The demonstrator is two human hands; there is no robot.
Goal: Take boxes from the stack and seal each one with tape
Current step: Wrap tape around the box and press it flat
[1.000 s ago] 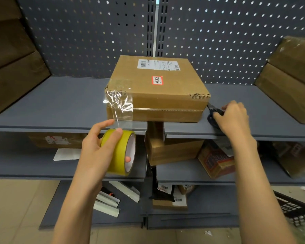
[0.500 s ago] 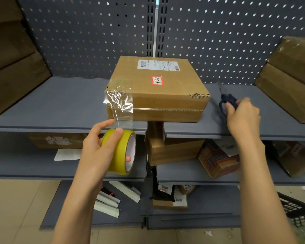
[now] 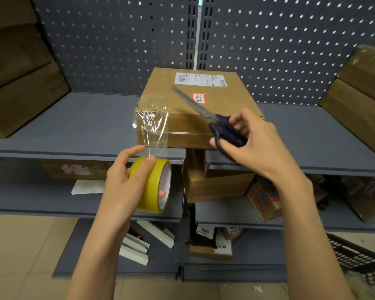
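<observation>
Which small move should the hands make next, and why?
Probably bring the scissors in the right hand down to cut the clear tape strip: it is stuck on the cardboard box corner and stretched to the tape roll, held by the left hand.

My right hand point(image 3: 253, 139) hides most of the scissors' point(image 3: 206, 114) handles; their blades are motion-blurred. The brown boxes point(image 3: 20, 83) at upper left and the black basket point(image 3: 359, 258) at lower right are cropped by the frame.
</observation>
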